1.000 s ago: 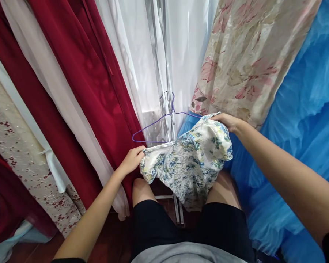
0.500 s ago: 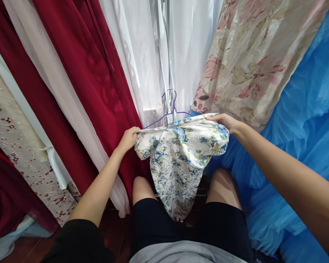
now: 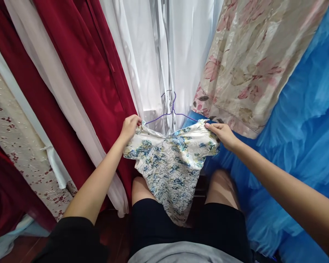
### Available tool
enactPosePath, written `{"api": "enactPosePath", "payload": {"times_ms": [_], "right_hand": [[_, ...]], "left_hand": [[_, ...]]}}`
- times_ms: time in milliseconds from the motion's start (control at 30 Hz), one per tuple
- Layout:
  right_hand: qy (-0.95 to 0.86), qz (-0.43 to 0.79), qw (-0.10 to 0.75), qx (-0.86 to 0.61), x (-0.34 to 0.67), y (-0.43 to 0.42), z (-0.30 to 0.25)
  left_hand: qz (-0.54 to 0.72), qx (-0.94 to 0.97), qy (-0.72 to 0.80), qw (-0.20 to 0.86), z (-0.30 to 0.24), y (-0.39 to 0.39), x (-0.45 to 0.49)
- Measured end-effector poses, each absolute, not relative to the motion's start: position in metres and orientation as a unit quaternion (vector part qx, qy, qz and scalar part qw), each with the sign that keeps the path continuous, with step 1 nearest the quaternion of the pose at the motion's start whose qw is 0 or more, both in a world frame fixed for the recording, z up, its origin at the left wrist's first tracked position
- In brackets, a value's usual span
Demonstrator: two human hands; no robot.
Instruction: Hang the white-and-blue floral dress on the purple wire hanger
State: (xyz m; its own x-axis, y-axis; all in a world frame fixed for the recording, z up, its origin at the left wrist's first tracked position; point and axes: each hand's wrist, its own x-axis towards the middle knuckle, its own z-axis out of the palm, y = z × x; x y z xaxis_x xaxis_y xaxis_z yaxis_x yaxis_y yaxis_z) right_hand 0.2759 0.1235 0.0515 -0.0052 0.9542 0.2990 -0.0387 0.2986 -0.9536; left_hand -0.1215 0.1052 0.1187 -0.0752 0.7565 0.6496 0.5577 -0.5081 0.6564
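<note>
A small white garment with a blue and green flower print (image 3: 168,164) hangs on a purple wire hanger (image 3: 173,109), spread out flat. My left hand (image 3: 130,126) pinches its left shoulder. My right hand (image 3: 222,134) grips its right shoulder. The hanger's hook sits on a shiny metal pole (image 3: 164,65) of a rack. The garment's hem falls over my lap, between my knees.
Hanging clothes crowd round: a dark red dress (image 3: 79,73), a sheer white dress (image 3: 137,54), a beige dress with pink flowers (image 3: 249,62) and a blue tulle dress (image 3: 298,138). A cream fabric with small red flowers (image 3: 19,146) hangs at left. The floor is dark wood.
The flowered garment was bunched up in front of the hanger; now it is pulled over the hanger and spread flat. Both hands have moved up to its shoulders.
</note>
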Motion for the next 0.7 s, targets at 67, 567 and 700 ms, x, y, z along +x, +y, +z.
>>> {"api": "enactPosePath", "payload": {"times_ms": [67, 567, 700], "right_hand": [[-0.555, 0.415, 0.598, -0.403, 0.282, 0.118, 0.058], [-0.425, 0.502, 0.628, -0.417, 0.264, 0.096, 0.072], [-0.376, 0.575, 0.61, -0.394, 0.258, 0.052, 0.055]], "left_hand": [[0.524, 0.707, 0.474, 0.043, 0.12, 0.092, -0.111], [0.388, 0.774, 0.467, -0.18, 0.158, 0.115, -0.05], [0.382, 0.787, 0.438, -0.209, 0.152, 0.118, -0.042]]}}
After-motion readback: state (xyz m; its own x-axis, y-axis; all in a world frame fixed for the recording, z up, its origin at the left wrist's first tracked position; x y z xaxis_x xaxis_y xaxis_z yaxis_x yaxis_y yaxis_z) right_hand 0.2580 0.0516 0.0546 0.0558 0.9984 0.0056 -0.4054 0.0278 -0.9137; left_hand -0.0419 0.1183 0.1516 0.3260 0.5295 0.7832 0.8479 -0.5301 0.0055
